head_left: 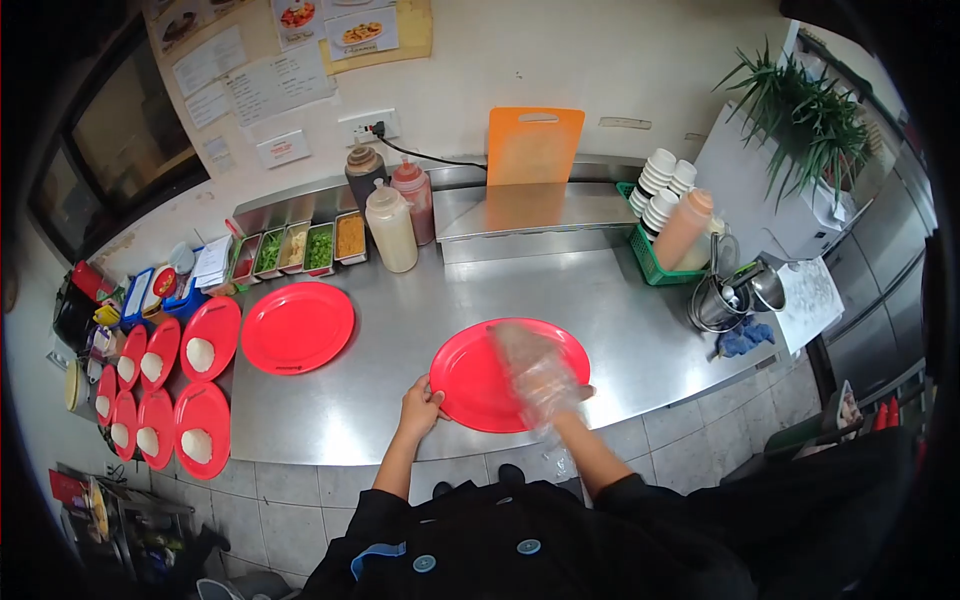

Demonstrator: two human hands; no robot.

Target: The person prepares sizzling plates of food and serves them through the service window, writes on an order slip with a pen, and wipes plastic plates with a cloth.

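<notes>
A red oval plate (465, 385) lies at the front edge of the steel counter. My left hand (420, 408) grips its left rim, thumb on top and fingers bent around the edge. Over the plate's right half is my right hand (545, 385), wrapped in thin clear plastic (540, 400) that bunches toward the wrist. Motion smears its fingers, so I cannot make out what they hold, if anything. A small bit of skin shows at the plate's right rim; whose it is stays unclear. Another red plate (298, 328) sits to the left, bare on top.
Several red plates with rice mounds (200, 354) stand at far left. Behind are topping trays (318, 250), sauce bottles (391, 228) and an orange cutting board (533, 147). To the right are a green basket (660, 268) of cups, a utensil pot (718, 305) and a blue cloth (744, 337).
</notes>
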